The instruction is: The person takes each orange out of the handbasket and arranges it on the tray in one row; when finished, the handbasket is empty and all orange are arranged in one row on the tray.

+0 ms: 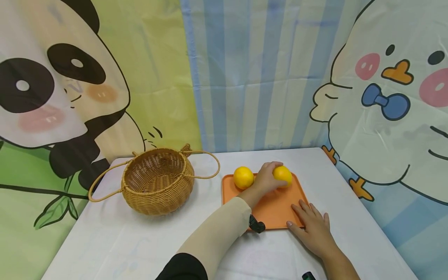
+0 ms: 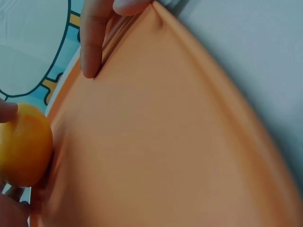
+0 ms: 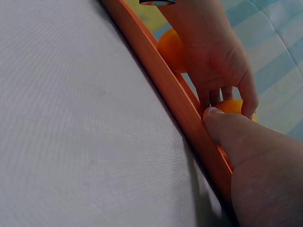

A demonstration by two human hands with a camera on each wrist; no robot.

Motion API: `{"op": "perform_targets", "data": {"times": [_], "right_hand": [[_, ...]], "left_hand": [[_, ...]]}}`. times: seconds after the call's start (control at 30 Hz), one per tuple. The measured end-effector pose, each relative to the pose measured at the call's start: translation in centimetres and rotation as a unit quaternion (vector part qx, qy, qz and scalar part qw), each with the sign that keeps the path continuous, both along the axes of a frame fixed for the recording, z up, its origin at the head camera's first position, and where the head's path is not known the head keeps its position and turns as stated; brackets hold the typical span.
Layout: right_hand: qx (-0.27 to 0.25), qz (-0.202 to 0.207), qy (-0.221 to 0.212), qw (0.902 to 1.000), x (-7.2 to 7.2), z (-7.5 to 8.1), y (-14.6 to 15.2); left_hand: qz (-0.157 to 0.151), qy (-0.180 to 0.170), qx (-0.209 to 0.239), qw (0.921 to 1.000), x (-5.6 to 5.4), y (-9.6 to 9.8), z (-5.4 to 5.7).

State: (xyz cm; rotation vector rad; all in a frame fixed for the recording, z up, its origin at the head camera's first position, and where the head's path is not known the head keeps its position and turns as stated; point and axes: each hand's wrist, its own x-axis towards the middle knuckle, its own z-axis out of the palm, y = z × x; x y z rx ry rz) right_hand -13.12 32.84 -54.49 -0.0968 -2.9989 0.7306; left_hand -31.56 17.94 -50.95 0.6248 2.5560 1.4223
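Note:
An orange tray (image 1: 273,210) lies on the white-covered table. At its back right my left hand (image 1: 267,179) grips an orange (image 1: 282,176), fingers over the far side and thumb on the near side. The left wrist view shows that orange (image 2: 26,146) between fingertips at the left edge. A second orange (image 1: 243,177) sits at the tray's back left, beside my left wrist. My right hand (image 1: 313,229) rests on the tray's front right corner, fingers spread over the rim. The right wrist view has its thumb (image 3: 222,127) against the tray's rim.
A round wicker basket (image 1: 157,194) with two loop handles stands left of the tray, and its visible inside holds nothing. A small dark object (image 1: 308,275) lies at the table's front edge. Cartoon-printed curtains (image 1: 259,77) hang behind the table.

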Motion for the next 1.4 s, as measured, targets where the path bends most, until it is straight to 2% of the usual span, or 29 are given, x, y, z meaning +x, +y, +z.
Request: {"op": "perform_targets", "data": {"times": [0.27, 0.77, 1.07, 1.4], "right_hand": [[0.000, 0.003, 0.002, 1.0000, -0.01, 0.04, 0.04], [0.004, 0.002, 0.006, 1.0000, 0.15, 0.26, -0.10], [0.002, 0.002, 0.002, 1.0000, 0.03, 0.22, -0.01], [0.005, -0.001, -0.007, 1.0000, 0.06, 0.40, -0.21]], "left_hand": [[0.011, 0.001, -0.002, 0.9999, 0.17, -0.13, 0.16], [0.002, -0.006, -0.003, 1.0000, 0.15, -0.05, 0.00], [0.000, 0.005, -0.007, 1.0000, 0.00, -0.08, -0.03], [0.000, 0.001, -0.008, 1.0000, 0.25, -0.16, 0.03]]}}
